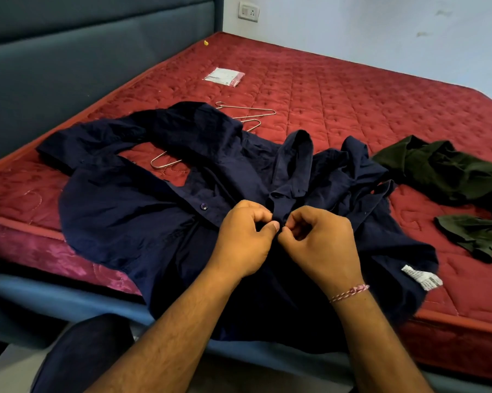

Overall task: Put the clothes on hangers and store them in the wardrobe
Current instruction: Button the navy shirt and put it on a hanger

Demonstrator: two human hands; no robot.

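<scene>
A navy blue shirt (142, 211) lies spread over the near edge of the red mattress (338, 89), its hem hanging off the front. My left hand (245, 239) and my right hand (321, 239) meet at the shirt's front placket just below the collar, both with curled fingers pinching the fabric. Metal wire hangers (247, 113) lie on the mattress behind the shirt, partly hidden under it; one end shows at the sleeve gap. A dark olive garment (449, 171) lies crumpled at the right.
A small white plastic packet (225, 76) rests farther back on the mattress. A blue padded headboard (69, 52) runs along the left, a white wall with a socket (249, 11) behind. My dark-trousered knee (83, 355) is at the bed's front edge.
</scene>
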